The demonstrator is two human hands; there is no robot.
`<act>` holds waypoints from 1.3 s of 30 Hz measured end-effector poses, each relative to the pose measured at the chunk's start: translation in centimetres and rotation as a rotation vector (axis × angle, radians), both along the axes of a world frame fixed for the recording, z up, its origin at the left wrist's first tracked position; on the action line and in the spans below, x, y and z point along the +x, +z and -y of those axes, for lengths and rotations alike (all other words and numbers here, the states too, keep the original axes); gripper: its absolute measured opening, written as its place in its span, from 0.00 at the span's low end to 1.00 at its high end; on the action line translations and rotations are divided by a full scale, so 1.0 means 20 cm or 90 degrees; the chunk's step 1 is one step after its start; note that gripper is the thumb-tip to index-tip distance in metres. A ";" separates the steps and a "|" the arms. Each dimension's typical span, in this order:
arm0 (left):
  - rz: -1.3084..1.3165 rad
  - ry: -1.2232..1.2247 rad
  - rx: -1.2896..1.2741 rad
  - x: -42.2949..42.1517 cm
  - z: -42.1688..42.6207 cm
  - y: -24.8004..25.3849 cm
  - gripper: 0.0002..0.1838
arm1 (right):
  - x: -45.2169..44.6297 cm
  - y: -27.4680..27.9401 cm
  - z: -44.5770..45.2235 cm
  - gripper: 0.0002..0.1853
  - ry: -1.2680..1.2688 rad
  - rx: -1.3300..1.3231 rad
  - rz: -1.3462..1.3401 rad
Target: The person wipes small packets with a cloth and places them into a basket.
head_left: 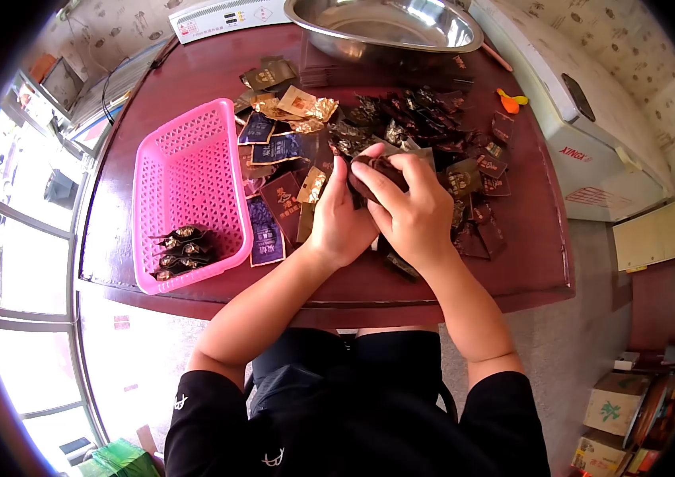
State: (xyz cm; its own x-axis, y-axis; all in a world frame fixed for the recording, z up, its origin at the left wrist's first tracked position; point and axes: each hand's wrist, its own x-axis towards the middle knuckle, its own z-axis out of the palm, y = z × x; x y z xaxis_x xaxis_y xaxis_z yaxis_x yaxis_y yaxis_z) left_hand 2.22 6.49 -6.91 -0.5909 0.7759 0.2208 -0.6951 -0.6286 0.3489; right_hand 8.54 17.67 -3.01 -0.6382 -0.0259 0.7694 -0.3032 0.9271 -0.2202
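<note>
Over the middle of the table, my left hand (343, 221) and my right hand (415, 205) are closed around dark brown packets (379, 176). How many there are is hidden by my fingers. Dark foil packets (413, 111) lie heaped just beyond my hands. To the left are gold packets (305, 103), blue packets (278, 148) and a dark red packet (283, 199). A pink plastic basket (243, 191) stands left of my left hand. Several dark packets (182, 250) with gold parts stand in a row at its near end.
At the back are a large steel bowl (385, 49) and a white device (230, 17). An orange and yellow thing (511, 101) lies at the right of the red table (528, 246). A white freezer (592, 151) stands beside it.
</note>
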 end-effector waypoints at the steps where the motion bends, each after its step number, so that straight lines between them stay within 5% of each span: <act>1: 0.025 -0.007 -0.004 -0.02 0.00 -0.03 0.29 | 0.00 0.00 0.00 0.25 0.015 0.002 0.018; 8: 0.001 0.052 -0.090 -0.06 0.05 0.03 0.22 | 0.04 0.01 -0.06 0.18 0.184 0.056 0.061; 12: 0.019 0.102 -0.110 -0.02 0.02 0.09 0.19 | 0.01 -0.03 -0.13 0.23 0.074 -0.130 -0.169; 13: -0.356 0.293 -0.333 -0.02 0.03 0.07 0.20 | 0.00 -0.04 -0.13 0.24 0.065 -0.123 -0.140; 16: -0.152 0.167 -0.187 0.04 -0.01 0.05 0.28 | 0.00 -0.08 -0.05 0.28 0.106 -0.110 -0.052; 19: -0.148 0.136 -0.096 0.02 -0.01 0.08 0.31 | 0.03 -0.07 0.00 0.27 0.172 -0.071 -0.035; 25: -0.120 0.066 -0.081 -0.02 -0.01 0.05 0.29 | 0.02 -0.03 -0.08 0.24 0.078 -0.037 -0.019; 28: -0.114 0.070 -0.255 0.00 0.01 0.08 0.29 | 0.02 -0.01 -0.09 0.22 -0.031 -0.133 -0.042; 34: -0.100 0.035 -0.097 0.01 -0.01 0.03 0.33 | 0.04 -0.02 -0.06 0.25 0.129 -0.048 0.012; 39: -0.052 0.037 -0.165 0.03 0.01 0.08 0.33 | 0.02 -0.02 -0.10 0.22 -0.012 -0.100 -0.067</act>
State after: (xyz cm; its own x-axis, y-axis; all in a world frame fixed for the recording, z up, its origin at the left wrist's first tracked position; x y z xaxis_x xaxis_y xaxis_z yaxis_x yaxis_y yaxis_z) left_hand 2.85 6.24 -5.26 -0.6250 0.7777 0.0681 -0.6235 -0.5497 0.5560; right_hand 8.86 19.72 -3.32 -0.5535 0.1111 0.8254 -0.3144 0.8899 -0.3306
